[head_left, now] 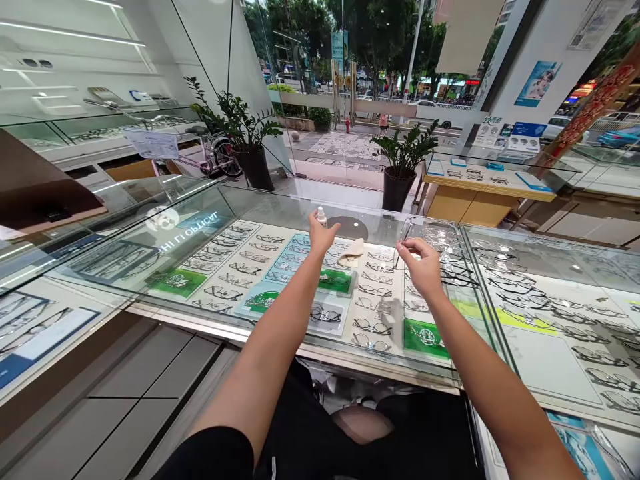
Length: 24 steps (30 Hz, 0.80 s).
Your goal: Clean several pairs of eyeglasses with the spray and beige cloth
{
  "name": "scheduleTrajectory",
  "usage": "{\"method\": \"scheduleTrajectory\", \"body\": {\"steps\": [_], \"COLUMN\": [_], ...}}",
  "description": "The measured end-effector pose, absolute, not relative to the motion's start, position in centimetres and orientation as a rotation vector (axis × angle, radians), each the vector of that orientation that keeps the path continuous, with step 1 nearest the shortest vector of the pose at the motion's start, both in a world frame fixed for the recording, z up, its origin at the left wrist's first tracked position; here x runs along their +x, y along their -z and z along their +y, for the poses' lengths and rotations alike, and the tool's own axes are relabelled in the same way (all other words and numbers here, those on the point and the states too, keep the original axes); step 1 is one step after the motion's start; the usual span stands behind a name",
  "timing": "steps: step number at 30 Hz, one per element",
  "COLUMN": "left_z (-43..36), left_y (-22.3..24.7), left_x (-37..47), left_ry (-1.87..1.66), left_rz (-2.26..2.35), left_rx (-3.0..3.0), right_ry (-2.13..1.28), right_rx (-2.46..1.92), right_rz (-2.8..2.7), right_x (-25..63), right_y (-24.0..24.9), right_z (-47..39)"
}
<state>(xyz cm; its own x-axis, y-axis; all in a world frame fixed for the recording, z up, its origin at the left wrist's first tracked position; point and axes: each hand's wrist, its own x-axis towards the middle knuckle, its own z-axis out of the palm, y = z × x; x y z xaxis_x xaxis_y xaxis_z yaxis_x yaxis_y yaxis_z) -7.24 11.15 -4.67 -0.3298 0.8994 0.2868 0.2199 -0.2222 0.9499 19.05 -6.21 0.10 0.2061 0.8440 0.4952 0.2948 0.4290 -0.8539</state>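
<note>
At the far side of the glass counter, my left hand point(322, 236) is around a small white spray bottle point(321, 215). Its thumb points out to the right, and the bottle's lower part is hidden by the hand. My right hand point(421, 263) pinches a pair of thin-framed eyeglasses point(406, 231) between thumb and fingers, raised over the counter top. A crumpled beige cloth point(352, 252) lies on the glass between my two hands.
Beneath the glass of the display counter point(295, 348), rows of eyeglasses point(375, 291) sit with green cards point(336, 281). A round dark disc point(347, 229) is near the far edge. Potted plants point(399, 190) stand beyond, before glass doors.
</note>
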Motion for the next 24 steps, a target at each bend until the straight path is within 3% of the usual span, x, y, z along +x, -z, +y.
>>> {"method": "scheduleTrajectory", "body": {"steps": [6, 13, 19, 24], "left_z": [11.2, 8.4, 3.0, 1.4], "left_y": [5.4, 1.1, -2.0, -2.3], "left_x": [-7.4, -4.3, -0.4, 0.2], "left_ry": [-1.481, -1.437, -0.813, -0.679], "left_rz": [1.522, 1.208, 0.528, 0.389], "left_rx": [1.260, 1.266, 1.133, 1.151], "right_ry": [-0.551, -0.584, -0.719, -0.813], "right_rx": [-1.078, -1.061, -1.022, -0.985], "right_rz": [-1.385, -1.370, -1.352, -1.358], "right_x": [19.3, 19.4, 19.4, 19.1], "right_y": [0.2, 0.0, -0.3, -0.5], "right_z": [-5.9, -5.8, -5.9, -6.1]}}
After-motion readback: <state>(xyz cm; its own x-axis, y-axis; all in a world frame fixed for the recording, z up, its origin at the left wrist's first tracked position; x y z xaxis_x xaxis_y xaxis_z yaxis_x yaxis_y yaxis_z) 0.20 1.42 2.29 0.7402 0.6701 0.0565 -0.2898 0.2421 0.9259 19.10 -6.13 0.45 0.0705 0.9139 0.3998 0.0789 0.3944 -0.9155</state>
